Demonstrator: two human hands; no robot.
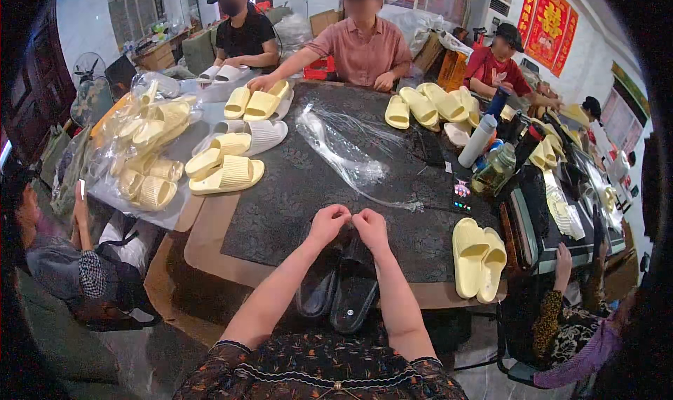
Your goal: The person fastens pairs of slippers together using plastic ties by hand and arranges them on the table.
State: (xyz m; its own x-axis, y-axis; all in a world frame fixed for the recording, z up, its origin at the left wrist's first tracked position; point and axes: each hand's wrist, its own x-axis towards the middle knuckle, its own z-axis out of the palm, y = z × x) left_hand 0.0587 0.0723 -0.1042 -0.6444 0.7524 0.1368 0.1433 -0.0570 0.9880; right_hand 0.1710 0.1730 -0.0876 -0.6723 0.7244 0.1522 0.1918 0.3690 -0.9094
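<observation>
Above a pair of black slippers, my left hand (330, 225) and my right hand (370, 227) meet with their fingers pinched together. Anything between the fingertips is too small or hidden to make out. The left black slipper (315, 292) and the right black slipper (354, 296) lie side by side at the table's near edge, heels toward me. My hands cover their toe ends. Beyond them, a bundle of thin clear plastic strands (329, 147) spreads over the dark patterned tabletop (273, 225).
Pale yellow slippers (479, 260) stand at the near right. More yellow slippers (228, 175) and grey ones (265, 136) line the left, beside bagged slippers (151, 133). A phone (461, 194), a grey bottle (478, 140) and a jar (494, 168) stand right. Several people work around the table.
</observation>
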